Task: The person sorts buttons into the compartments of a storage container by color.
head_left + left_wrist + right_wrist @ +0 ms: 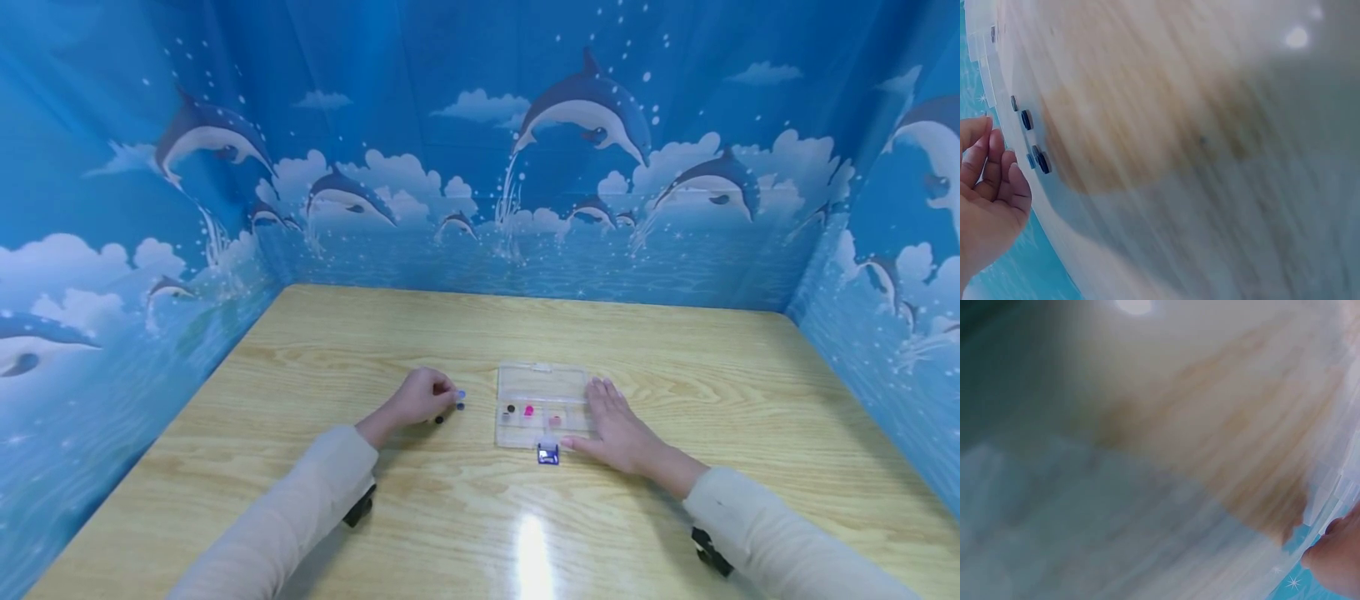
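Observation:
My left hand (429, 396) is held low over the table, its thumb and index fingertips brought together beside a few small round pieces. Among these are a light blue piece (462, 394), a dark blue piece (461, 407) and a black piece (438, 420). The left wrist view shows a dark disc (1027, 119) just past the fingertips; I cannot tell whether anything sits in the pinch. With fingers straight and thumb spread, my right hand (618, 429) rests at the right side of a clear plastic compartment box (522, 437), whose lid (542, 383) lies opened back.
Inside the box are a black piece (511, 408), a bright pink piece (528, 411) and a paler pink piece (555, 421). A shiny blue-edged square (548, 454) is at its front edge. Dolphin-print curtains (465, 150) surround the wooden table (420, 517).

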Action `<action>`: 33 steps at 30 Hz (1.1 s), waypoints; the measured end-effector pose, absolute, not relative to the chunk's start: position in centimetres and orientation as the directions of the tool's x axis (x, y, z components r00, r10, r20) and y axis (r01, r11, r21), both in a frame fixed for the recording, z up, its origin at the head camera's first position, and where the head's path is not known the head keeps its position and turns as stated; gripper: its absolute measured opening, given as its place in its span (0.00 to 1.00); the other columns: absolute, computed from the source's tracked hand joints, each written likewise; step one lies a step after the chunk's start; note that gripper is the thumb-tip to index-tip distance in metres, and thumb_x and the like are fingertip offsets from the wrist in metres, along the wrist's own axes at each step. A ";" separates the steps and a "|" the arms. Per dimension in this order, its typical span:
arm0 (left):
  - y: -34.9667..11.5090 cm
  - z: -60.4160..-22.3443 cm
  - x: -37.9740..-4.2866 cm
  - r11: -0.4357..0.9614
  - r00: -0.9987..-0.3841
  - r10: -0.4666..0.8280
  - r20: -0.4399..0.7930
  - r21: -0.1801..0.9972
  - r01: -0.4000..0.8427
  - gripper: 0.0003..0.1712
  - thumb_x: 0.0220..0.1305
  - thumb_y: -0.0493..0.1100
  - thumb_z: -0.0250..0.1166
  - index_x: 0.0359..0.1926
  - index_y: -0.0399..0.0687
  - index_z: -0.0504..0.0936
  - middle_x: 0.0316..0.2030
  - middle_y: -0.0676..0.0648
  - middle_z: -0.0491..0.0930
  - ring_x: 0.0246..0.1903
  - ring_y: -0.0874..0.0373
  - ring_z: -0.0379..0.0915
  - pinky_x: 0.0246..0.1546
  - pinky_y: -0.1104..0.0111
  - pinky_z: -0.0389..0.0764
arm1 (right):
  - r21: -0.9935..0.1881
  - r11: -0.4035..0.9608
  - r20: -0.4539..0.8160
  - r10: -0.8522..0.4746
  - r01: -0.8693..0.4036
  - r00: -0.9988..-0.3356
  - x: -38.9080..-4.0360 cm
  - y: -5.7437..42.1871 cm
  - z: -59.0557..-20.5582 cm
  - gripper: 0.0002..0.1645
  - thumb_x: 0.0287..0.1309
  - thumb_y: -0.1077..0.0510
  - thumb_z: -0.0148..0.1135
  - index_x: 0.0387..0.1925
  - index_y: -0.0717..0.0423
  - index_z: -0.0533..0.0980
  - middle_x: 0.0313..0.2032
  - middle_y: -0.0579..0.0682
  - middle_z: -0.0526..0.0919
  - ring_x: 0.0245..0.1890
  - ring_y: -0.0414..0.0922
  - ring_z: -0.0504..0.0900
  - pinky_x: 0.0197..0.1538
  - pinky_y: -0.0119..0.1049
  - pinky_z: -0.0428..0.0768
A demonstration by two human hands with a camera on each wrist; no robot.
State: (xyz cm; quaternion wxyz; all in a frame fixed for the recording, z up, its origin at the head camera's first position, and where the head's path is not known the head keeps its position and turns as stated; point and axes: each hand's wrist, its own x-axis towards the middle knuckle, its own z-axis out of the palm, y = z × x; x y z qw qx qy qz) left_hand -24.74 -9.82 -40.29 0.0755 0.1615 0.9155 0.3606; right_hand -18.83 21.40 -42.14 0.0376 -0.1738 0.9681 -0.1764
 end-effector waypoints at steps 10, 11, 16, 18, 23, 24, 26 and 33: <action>-9.3 -40.3 -24.6 0.660 -0.941 0.338 0.007 0.711 0.243 0.07 0.59 0.37 0.61 0.30 0.38 0.83 0.21 0.48 0.78 0.18 0.64 0.64 0.19 0.77 0.66 | -0.354 0.879 -0.004 -0.343 -0.320 -0.939 -18.8 21.5 -42.3 0.58 0.57 0.33 0.52 0.66 0.76 0.44 0.68 0.72 0.44 0.70 0.66 0.40 0.70 0.56 0.45; -9.3 -40.3 -24.6 0.655 -0.940 0.340 0.013 0.715 0.246 0.07 0.59 0.37 0.61 0.30 0.38 0.83 0.22 0.48 0.78 0.18 0.64 0.64 0.19 0.77 0.67 | -0.352 0.879 -0.004 -0.344 -0.320 -0.939 -18.8 21.5 -42.3 0.58 0.57 0.33 0.52 0.66 0.76 0.44 0.68 0.72 0.44 0.70 0.66 0.40 0.70 0.56 0.45; -9.1 -40.3 -24.5 0.635 -0.935 0.352 0.044 0.723 0.273 0.08 0.59 0.38 0.62 0.30 0.36 0.82 0.23 0.46 0.79 0.20 0.64 0.65 0.21 0.77 0.68 | -0.351 0.880 -0.006 -0.344 -0.320 -0.939 -18.8 21.5 -42.3 0.59 0.57 0.32 0.51 0.66 0.76 0.44 0.68 0.72 0.44 0.70 0.66 0.40 0.70 0.56 0.45; -9.1 -40.3 -24.5 0.633 -0.935 0.352 0.044 0.724 0.273 0.08 0.59 0.39 0.62 0.30 0.36 0.83 0.22 0.47 0.79 0.20 0.64 0.64 0.21 0.77 0.67 | -0.351 0.880 -0.007 -0.344 -0.320 -0.939 -18.8 21.5 -42.3 0.59 0.57 0.32 0.51 0.66 0.76 0.44 0.68 0.72 0.44 0.70 0.66 0.40 0.70 0.56 0.45; -8.8 -40.1 -24.4 0.634 -0.940 0.340 0.016 0.734 0.241 0.09 0.60 0.40 0.62 0.29 0.38 0.83 0.20 0.48 0.76 0.18 0.63 0.63 0.19 0.77 0.65 | -0.350 0.881 -0.009 -0.344 -0.319 -0.939 -18.8 21.5 -42.4 0.59 0.57 0.32 0.51 0.66 0.76 0.44 0.68 0.72 0.43 0.70 0.66 0.40 0.70 0.57 0.45; -8.7 -40.1 -24.3 0.634 -0.942 0.337 0.012 0.736 0.236 0.09 0.60 0.40 0.62 0.29 0.38 0.83 0.20 0.48 0.76 0.18 0.63 0.63 0.19 0.76 0.65 | -0.351 0.880 -0.010 -0.344 -0.319 -0.939 -18.8 21.5 -42.4 0.59 0.57 0.32 0.51 0.66 0.76 0.44 0.68 0.72 0.43 0.70 0.66 0.40 0.70 0.57 0.45; -8.6 -40.2 -24.3 0.638 -0.944 0.331 0.004 0.736 0.227 0.09 0.60 0.41 0.62 0.29 0.39 0.83 0.20 0.49 0.76 0.18 0.63 0.63 0.20 0.76 0.66 | -0.352 0.880 -0.009 -0.345 -0.320 -0.939 -18.8 21.5 -42.4 0.59 0.57 0.32 0.51 0.66 0.76 0.44 0.68 0.72 0.43 0.70 0.66 0.40 0.70 0.57 0.45; -8.3 -40.3 -24.3 0.632 -0.940 0.341 0.012 0.737 0.238 0.09 0.59 0.41 0.63 0.29 0.39 0.83 0.20 0.50 0.76 0.19 0.63 0.63 0.21 0.77 0.66 | -0.348 0.881 -0.005 -0.344 -0.321 -0.939 -18.8 21.5 -42.4 0.59 0.57 0.32 0.51 0.66 0.76 0.44 0.68 0.72 0.44 0.70 0.66 0.40 0.70 0.56 0.45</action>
